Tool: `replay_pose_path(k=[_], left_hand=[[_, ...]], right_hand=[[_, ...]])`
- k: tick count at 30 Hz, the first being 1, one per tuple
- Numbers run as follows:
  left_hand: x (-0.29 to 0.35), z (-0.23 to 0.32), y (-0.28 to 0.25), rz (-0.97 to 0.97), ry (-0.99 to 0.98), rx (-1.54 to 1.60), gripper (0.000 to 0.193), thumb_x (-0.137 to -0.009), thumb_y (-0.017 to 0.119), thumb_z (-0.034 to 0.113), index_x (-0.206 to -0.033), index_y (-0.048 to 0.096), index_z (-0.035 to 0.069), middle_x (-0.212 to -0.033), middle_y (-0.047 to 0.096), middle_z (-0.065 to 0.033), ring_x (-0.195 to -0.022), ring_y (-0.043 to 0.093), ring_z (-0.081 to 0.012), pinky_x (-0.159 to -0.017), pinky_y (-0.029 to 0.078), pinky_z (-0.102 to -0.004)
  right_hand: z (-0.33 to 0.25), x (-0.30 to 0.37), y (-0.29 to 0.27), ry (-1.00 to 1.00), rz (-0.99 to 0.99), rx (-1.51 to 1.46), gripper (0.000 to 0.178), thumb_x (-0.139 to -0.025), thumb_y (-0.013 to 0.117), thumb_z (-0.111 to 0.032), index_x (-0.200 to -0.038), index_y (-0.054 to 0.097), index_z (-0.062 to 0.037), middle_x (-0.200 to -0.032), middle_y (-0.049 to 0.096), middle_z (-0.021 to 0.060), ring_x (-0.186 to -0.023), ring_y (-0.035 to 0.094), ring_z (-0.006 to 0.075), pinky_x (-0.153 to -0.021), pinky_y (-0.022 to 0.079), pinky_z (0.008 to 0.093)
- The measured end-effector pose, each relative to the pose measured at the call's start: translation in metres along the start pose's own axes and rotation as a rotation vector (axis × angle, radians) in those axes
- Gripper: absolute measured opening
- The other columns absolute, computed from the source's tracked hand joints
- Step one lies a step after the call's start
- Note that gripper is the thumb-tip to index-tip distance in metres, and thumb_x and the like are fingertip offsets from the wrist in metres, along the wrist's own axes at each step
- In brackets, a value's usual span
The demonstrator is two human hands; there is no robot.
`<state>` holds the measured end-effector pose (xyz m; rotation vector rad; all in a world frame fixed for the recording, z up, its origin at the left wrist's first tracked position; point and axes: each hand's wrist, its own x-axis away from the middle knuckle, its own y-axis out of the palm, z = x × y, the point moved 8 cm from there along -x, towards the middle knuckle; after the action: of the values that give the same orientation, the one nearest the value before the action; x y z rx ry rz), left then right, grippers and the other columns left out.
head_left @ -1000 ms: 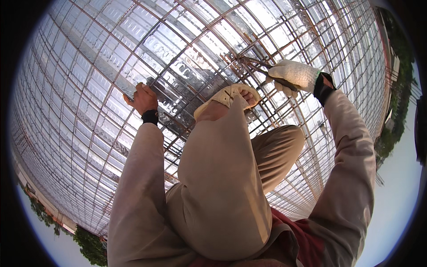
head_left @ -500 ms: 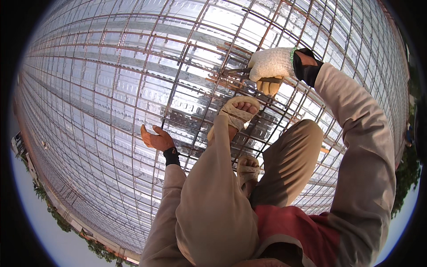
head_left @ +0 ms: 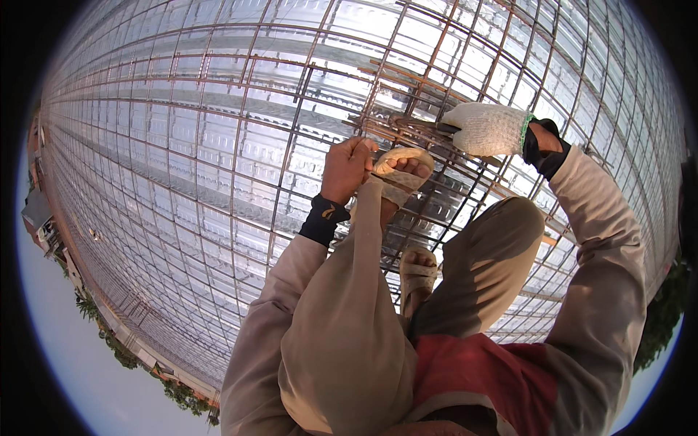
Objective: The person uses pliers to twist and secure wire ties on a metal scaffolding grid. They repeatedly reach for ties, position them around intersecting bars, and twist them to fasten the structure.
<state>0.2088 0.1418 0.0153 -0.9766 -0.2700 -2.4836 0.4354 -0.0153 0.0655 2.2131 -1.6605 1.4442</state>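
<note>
A wide steel bar grid (head_left: pixel 293 134) fills most of the frame, over shiny ribbed metal sheets (head_left: pixel 206 156). The person squats on it, so balance seems the first thing to look after: weight low and spread over both feet. The front sandal (head_left: pixel 396 191) sits at centre, just below the working spot, and toes are best kept clear of the tool.

The right hand (head_left: pixel 486 129), gloved, at upper right of centre, is wrapped round the handles of dark pincers (head_left: pixel 427 126). These lie in the upper centre, their head reaching left among rusty bars; whether the jaws bite on anything cannot be told. A firm squeeze with the wrist steady would probably serve best.

The left hand (head_left: pixel 347 168), bare, is curled closed beside the sandal; whether it pinches something is hidden. Its fingertips should stay out of the jaws' path.
</note>
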Motion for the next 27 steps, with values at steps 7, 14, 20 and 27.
replay_pose_path(k=[7, 14, 20, 27], left_hand=[[-0.024, 0.004, -0.072, 0.304, 0.036, 0.035, 0.033, -0.112, 0.067, 0.030, -0.111, 0.081, 0.000, -0.066, 0.055, 0.0051, -0.056, 0.048, -0.0041, -0.051, 0.038, -0.0251], [-0.019, 0.023, 0.017, -0.249, 0.457, -1.001, 0.036, -0.106, 0.068, 0.032, -0.111, 0.082, -0.001, -0.077, 0.072, -0.0175, -0.068, 0.068, -0.0325, -0.070, 0.052, -0.0462], [-0.024, 0.001, -0.123, 0.341, 0.119, -0.750, 0.031, -0.099, 0.072, 0.028, -0.094, 0.086, 0.001, -0.067, 0.070, -0.0062, -0.062, 0.063, -0.0148, -0.062, 0.049, -0.0364], [-0.022, 0.125, -0.005, 0.039, 0.503, -0.453, 0.032, -0.113, 0.067, 0.028, -0.110, 0.082, 0.000, -0.069, 0.058, 0.0026, -0.063, 0.049, -0.0069, -0.057, 0.039, -0.0278]], right_hand=[[-0.040, 0.084, 0.037, 0.209, -0.015, -1.102, 0.042, -0.102, 0.063, -0.016, -0.137, 0.067, 0.0068, -0.112, 0.078, 0.0161, -0.091, 0.079, 0.0221, -0.084, 0.064, 0.0342], [-0.036, 0.094, 0.058, 0.225, 0.467, -1.320, 0.042, -0.111, 0.058, -0.011, -0.149, 0.058, 0.0059, -0.124, 0.075, 0.0142, -0.101, 0.078, 0.0207, -0.093, 0.065, 0.0338], [-0.011, 0.114, 0.053, 0.178, 0.609, -1.545, 0.042, -0.110, 0.057, -0.011, -0.148, 0.056, 0.0089, -0.124, 0.075, 0.0158, -0.097, 0.078, 0.0215, -0.085, 0.066, 0.0346], [-0.017, 0.124, 0.046, 0.140, 0.735, -1.637, 0.041, -0.110, 0.057, -0.015, -0.143, 0.061, 0.0071, -0.114, 0.074, 0.0146, -0.090, 0.075, 0.0218, -0.076, 0.060, 0.0342]])
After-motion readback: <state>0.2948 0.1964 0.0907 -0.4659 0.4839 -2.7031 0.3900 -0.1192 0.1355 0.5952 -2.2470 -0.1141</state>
